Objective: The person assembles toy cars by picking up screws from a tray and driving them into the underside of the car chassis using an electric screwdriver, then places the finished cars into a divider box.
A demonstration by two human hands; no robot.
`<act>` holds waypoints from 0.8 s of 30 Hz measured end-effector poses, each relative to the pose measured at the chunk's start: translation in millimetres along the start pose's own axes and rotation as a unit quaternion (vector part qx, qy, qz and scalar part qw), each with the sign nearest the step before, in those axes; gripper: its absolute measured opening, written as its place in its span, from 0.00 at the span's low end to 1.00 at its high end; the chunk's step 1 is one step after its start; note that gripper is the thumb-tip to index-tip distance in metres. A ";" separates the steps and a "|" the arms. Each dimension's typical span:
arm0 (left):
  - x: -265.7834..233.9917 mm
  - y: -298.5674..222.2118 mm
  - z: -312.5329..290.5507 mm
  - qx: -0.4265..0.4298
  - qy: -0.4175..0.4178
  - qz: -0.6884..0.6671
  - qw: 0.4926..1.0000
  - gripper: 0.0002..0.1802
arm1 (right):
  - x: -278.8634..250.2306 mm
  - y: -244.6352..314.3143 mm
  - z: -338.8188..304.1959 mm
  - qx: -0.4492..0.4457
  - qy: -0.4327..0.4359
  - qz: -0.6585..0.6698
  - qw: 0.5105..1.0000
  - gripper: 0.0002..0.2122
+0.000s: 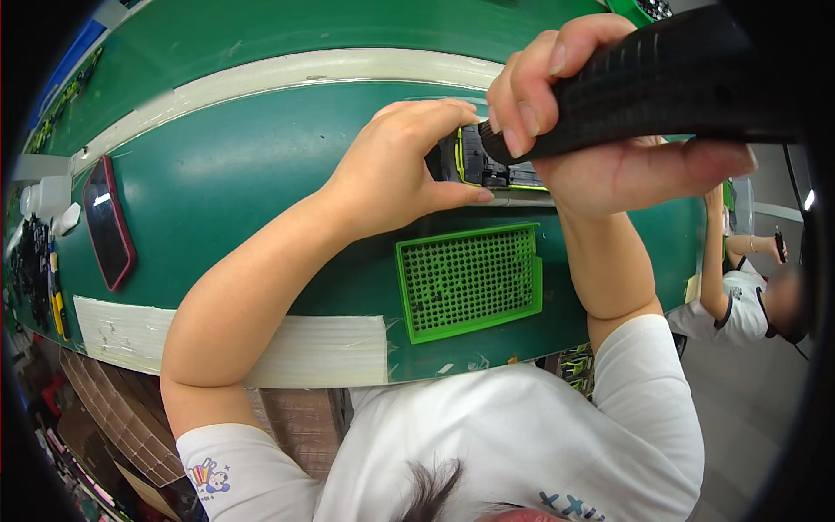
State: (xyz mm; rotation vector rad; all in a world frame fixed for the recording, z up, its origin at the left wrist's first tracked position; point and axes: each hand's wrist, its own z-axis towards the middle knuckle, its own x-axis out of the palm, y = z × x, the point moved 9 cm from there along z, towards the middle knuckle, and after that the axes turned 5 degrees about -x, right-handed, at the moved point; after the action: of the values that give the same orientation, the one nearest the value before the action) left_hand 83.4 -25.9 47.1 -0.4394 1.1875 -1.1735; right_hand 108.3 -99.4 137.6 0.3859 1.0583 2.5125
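Note:
My right hand (570, 122) is wrapped round a thick black power screwdriver (657, 83), raised close to the camera and slanting down to the left. Its front end overlaps a black and yellow-green plastic assembly (471, 158), so the contact point is hidden. My left hand (404, 157) grips that assembly from its left side, with the thumb along the near edge and the fingers over the far edge. Nearer to me lies a green tray (404, 291) with rows of small holes, a few holding dark bits that look like screws.
A red-edged phone (110, 222) lies at the left of the green table (252, 165). White foam strips (326, 348) line the near edge, and a pale rail (322, 65) crosses the far side. A yellow-handled tool (58, 300) is at far left. Another person (739, 296) works on the right.

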 end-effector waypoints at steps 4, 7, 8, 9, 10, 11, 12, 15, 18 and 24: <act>-2.4 -7.5 1.3 0.009 0.006 0.006 1.000 0.30 | -1.4 3.7 -4.5 -0.041 -0.067 0.004 0.997 0.51; -5.5 -13.5 -2.3 0.002 0.007 0.037 0.999 0.29 | -6.0 -6.5 -12.9 0.113 -0.170 -0.132 0.970 0.51; -4.0 -16.8 -1.7 -0.013 0.020 0.007 1.000 0.29 | -4.2 -5.0 -14.0 0.101 -0.168 -0.147 0.970 0.50; -1.6 -17.1 0.6 -0.027 0.030 -0.022 0.999 0.29 | -3.8 -3.9 -14.1 0.088 -0.164 -0.165 0.969 0.49; 1.9 -15.5 -0.2 -0.014 0.031 -0.003 0.999 0.29 | -2.4 -3.8 -17.2 0.064 -0.165 -0.157 0.972 0.49; 6.1 -5.6 -2.3 -0.016 0.026 -0.006 1.000 0.30 | -5.3 -4.5 -22.6 0.029 -0.180 -0.152 0.971 0.47; 5.5 -5.7 -3.8 -0.026 0.008 0.002 1.000 0.31 | -4.4 2.6 -23.1 -0.003 -0.197 -0.145 0.970 0.45; -17.8 -16.3 -16.0 -0.070 -0.018 0.041 0.997 0.31 | -7.2 62.2 -12.2 -0.075 -0.187 -0.183 0.962 0.45; -80.1 -49.0 -34.9 -0.076 -0.099 -0.057 0.991 0.31 | -38.0 117.2 -25.4 -0.146 -0.280 -0.152 0.937 0.47; -209.1 -66.8 -152.7 -0.123 -0.299 -0.062 0.944 0.29 | -77.0 136.7 -32.9 -0.222 -0.219 -0.027 0.950 0.42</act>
State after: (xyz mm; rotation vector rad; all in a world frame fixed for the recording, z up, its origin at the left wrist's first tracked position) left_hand -65.4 174.7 142.4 -0.9951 0.7762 -0.8992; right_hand 130.7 -242.0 207.2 0.7186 0.3177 2.3627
